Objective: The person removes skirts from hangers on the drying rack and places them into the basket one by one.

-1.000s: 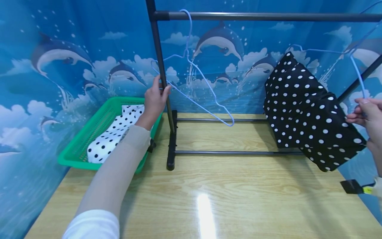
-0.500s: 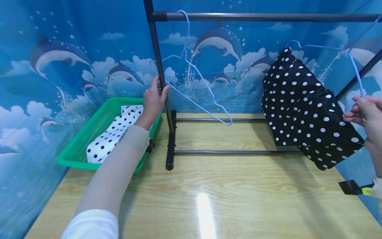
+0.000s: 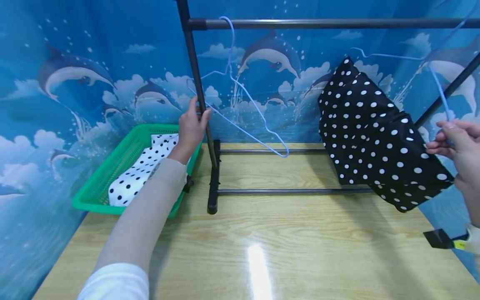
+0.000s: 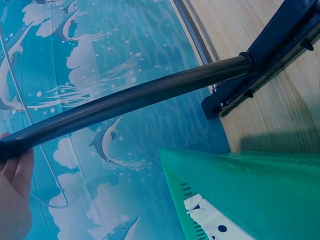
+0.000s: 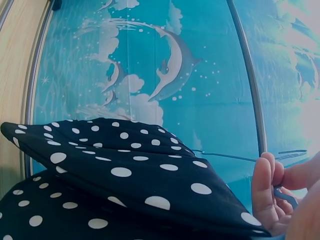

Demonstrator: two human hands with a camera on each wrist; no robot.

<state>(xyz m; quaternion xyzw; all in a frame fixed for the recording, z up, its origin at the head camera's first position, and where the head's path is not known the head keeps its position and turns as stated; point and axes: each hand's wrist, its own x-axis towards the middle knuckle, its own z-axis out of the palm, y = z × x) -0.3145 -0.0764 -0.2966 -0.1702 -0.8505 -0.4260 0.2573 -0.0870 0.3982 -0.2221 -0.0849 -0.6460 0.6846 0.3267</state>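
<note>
My left hand [image 3: 192,127] grips the dark upright post [image 3: 198,79] of a clothes rack, thumb in front and fingers behind, as the left wrist view also shows. At the right, my right hand [image 3: 459,143] pinches one arm of a blue wire hanger [image 3: 438,85]. A black cloth with white dots [image 3: 375,129] hangs slanted from this hanger, one corner near the hanger's far arm and its lower edge beside my fingers. In the right wrist view the black cloth [image 5: 120,172] fills the lower left. An empty blue hanger [image 3: 232,37] hooks over the rack's top bar [image 3: 318,23].
A green basket [image 3: 97,208] stands left of the rack, holding a white cloth with black dots [image 3: 144,166]. Two thin lower bars join the rack's feet [image 3: 212,204] above the wooden table [image 3: 318,250]. A dolphin-print curtain [image 3: 150,50] covers the back and sides.
My right hand has moved slightly left with the hanger and the black cloth, and the cloth's top corner has risen. My left hand stays on the post. The view has shifted slightly.
</note>
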